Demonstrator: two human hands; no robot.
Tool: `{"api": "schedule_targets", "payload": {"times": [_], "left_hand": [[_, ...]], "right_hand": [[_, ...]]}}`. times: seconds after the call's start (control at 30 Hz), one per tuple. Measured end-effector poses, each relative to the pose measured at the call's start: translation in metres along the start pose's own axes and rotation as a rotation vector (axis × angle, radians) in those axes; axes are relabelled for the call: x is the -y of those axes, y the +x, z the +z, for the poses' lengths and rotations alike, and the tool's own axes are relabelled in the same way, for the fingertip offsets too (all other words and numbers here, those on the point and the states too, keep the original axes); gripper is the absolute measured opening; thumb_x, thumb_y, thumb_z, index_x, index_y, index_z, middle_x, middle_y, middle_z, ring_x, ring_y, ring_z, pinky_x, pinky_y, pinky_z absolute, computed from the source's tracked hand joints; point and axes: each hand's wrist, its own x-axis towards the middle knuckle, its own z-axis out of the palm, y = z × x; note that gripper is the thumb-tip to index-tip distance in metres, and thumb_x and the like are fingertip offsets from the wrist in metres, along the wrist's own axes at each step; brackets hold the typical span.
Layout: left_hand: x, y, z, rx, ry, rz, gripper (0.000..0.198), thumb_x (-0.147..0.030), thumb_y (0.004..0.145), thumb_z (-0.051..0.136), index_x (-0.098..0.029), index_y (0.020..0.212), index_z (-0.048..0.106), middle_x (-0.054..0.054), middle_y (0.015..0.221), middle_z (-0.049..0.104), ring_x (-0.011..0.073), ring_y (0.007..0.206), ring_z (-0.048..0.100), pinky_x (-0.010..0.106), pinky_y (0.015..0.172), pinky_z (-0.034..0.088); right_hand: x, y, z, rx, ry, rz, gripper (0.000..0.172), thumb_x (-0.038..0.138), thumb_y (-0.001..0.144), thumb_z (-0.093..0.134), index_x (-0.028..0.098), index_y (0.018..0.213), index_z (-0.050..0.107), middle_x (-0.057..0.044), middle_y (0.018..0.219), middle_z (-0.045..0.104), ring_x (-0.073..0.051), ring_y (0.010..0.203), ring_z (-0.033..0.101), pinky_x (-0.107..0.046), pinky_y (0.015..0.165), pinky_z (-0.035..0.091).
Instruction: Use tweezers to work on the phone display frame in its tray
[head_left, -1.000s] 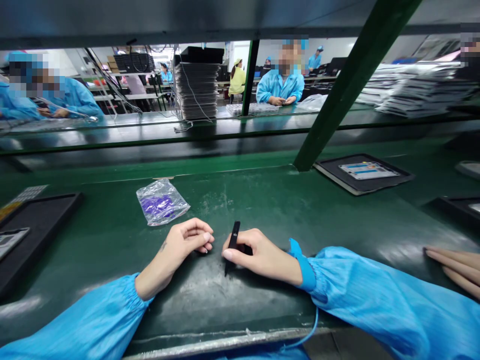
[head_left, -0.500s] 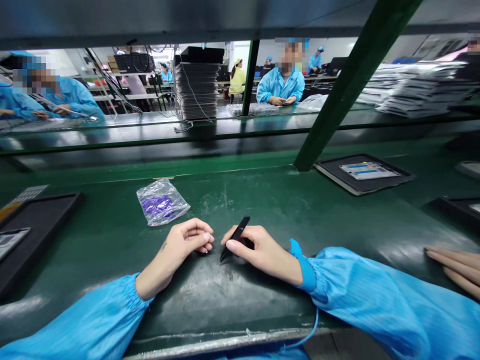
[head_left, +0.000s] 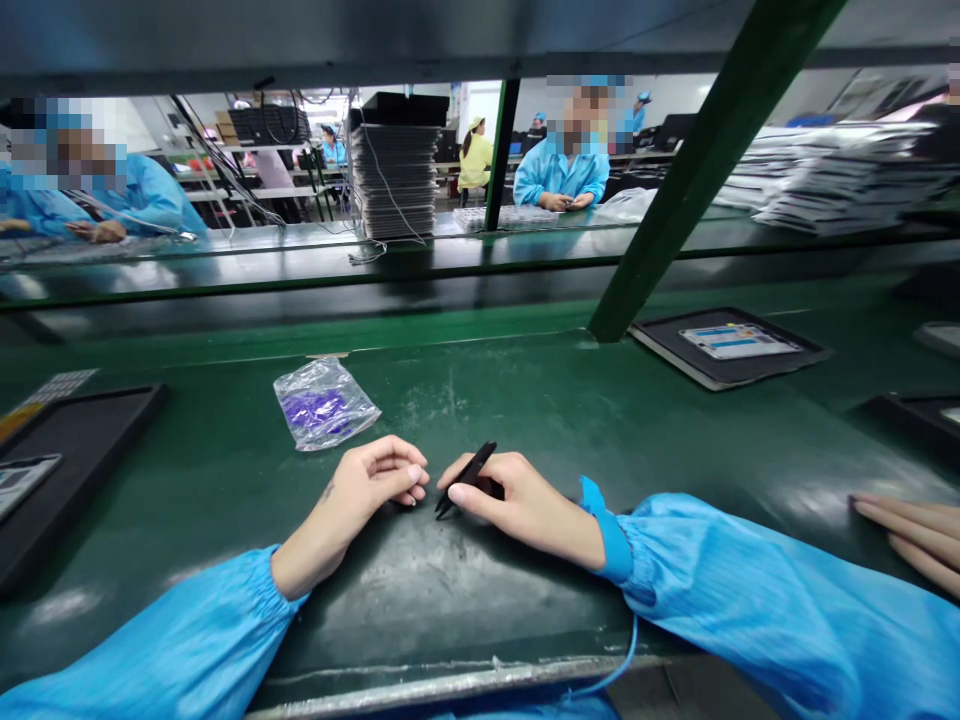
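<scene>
My right hand is shut on a pair of black tweezers, which lie slanted with their tips pointing down and left over the green conveyor belt. My left hand rests on the belt with its fingers loosely curled, holding nothing. Its fingertips are close to the tweezers' tips but apart from them. A transparent plastic bag with purple contents lies on the belt beyond my left hand. A blue wrist strap circles my right wrist.
A black tray sits at the left and another with a printed card at the far right. A co-worker's fingers enter at the right edge. A green post slants upward; stacked black trays and co-workers stand beyond.
The tweezers have tilted flatter in my right hand, their tips swinging left. My right fingers have shifted slightly left. My left hand and the plastic bag have not moved.
</scene>
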Motion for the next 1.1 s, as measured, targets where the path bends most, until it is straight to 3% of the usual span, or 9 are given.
{"api": "schedule_targets", "payload": {"times": [0.27, 0.43, 0.57, 0.67, 0.77, 0.9, 1.1], "left_hand": [[-0.0014, -0.001, 0.0001, -0.005, -0.005, -0.002, 0.028, -0.036, 0.08, 0.077, -0.015, 0.095, 0.066, 0.004, 0.084, 0.072, 0.0122, 0.075, 0.068, 0.02, 0.068, 0.052], [-0.0017, -0.0014, 0.0002, 0.003, -0.003, 0.0, 0.026, -0.034, 0.081, 0.076, -0.015, 0.095, 0.067, 0.004, 0.082, 0.072, 0.0119, 0.075, 0.067, 0.02, 0.069, 0.052], [-0.0023, -0.0005, 0.0004, 0.0, 0.004, -0.003, 0.027, -0.035, 0.08, 0.078, -0.015, 0.094, 0.067, 0.003, 0.082, 0.071, 0.012, 0.074, 0.067, 0.02, 0.068, 0.052], [-0.0037, 0.0, 0.0007, -0.011, -0.001, -0.006, 0.03, -0.037, 0.077, 0.08, -0.015, 0.093, 0.067, 0.004, 0.083, 0.071, 0.013, 0.074, 0.068, 0.021, 0.067, 0.052], [-0.0044, -0.0004, 0.0006, -0.012, -0.006, -0.009, 0.032, -0.038, 0.076, 0.08, -0.015, 0.093, 0.067, 0.004, 0.083, 0.071, 0.0132, 0.074, 0.068, 0.022, 0.067, 0.052], [-0.0035, -0.0012, 0.0, -0.002, 0.001, 0.003, 0.03, -0.037, 0.079, 0.078, -0.015, 0.094, 0.066, 0.004, 0.084, 0.071, 0.0125, 0.075, 0.068, 0.021, 0.068, 0.052], [-0.0044, -0.0018, 0.0004, -0.006, -0.004, 0.002, 0.031, -0.037, 0.078, 0.079, -0.015, 0.094, 0.066, 0.005, 0.084, 0.071, 0.0129, 0.075, 0.068, 0.021, 0.068, 0.052]], "right_hand": [[-0.0004, -0.0008, -0.0003, 0.052, 0.029, 0.047, 0.027, 0.037, 0.097, 0.061, 0.013, 0.091, 0.072, 0.0, 0.083, 0.067, -0.011, 0.072, 0.059, -0.02, 0.068, 0.044], [-0.002, 0.0005, -0.0009, -0.042, 0.001, 0.029, 0.025, 0.035, 0.098, 0.059, 0.015, 0.101, 0.075, -0.002, 0.095, 0.071, -0.014, 0.083, 0.064, -0.022, 0.076, 0.046], [-0.0005, 0.0011, -0.0015, 0.027, 0.026, -0.006, 0.024, 0.033, 0.098, 0.059, 0.016, 0.103, 0.075, -0.004, 0.105, 0.072, -0.016, 0.093, 0.066, -0.024, 0.084, 0.048], [0.001, 0.0003, -0.0013, 0.098, 0.029, -0.022, 0.027, 0.036, 0.098, 0.06, 0.014, 0.097, 0.074, -0.004, 0.097, 0.071, -0.016, 0.087, 0.066, -0.025, 0.079, 0.048], [0.0001, 0.0, -0.0009, 0.081, 0.022, 0.003, 0.03, 0.039, 0.098, 0.059, 0.013, 0.095, 0.074, -0.004, 0.092, 0.071, -0.016, 0.083, 0.065, -0.025, 0.076, 0.048], [-0.0024, 0.0011, -0.0011, -0.012, -0.002, 0.03, 0.027, 0.037, 0.099, 0.059, 0.015, 0.1, 0.075, -0.003, 0.095, 0.071, -0.015, 0.084, 0.065, -0.024, 0.077, 0.047], [0.0011, 0.0014, -0.0017, 0.033, 0.039, 0.004, 0.026, 0.037, 0.098, 0.062, 0.016, 0.102, 0.077, -0.004, 0.101, 0.073, -0.016, 0.089, 0.067, -0.023, 0.08, 0.05]]}}
